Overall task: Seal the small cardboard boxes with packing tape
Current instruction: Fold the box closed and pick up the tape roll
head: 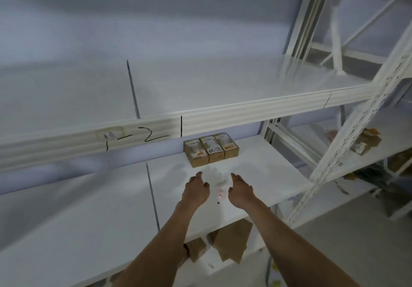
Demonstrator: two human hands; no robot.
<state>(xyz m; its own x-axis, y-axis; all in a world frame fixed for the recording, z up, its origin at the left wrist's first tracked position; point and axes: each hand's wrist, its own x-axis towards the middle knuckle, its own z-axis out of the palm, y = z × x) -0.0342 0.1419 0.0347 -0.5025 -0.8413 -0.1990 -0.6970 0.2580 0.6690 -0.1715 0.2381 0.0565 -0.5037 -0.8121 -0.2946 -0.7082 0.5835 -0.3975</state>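
Note:
Three small cardboard boxes (210, 150) with printed labels stand side by side at the back of a white shelf (111, 197). My left hand (196, 188) and my right hand (242, 189) reach forward over the shelf, a short way in front of the boxes, palms facing each other. Both hands have relaxed fingers and hold nothing. Between them on the shelf lies a small pinkish object (220, 195), blurred. No tape is visible.
An upper shelf beam (245, 108) marked "1-2" hangs above the boxes. A perforated white upright (334, 153) stands at the right. More cardboard boxes (229, 242) sit on the shelf below, and others (365, 141) on the neighbouring rack.

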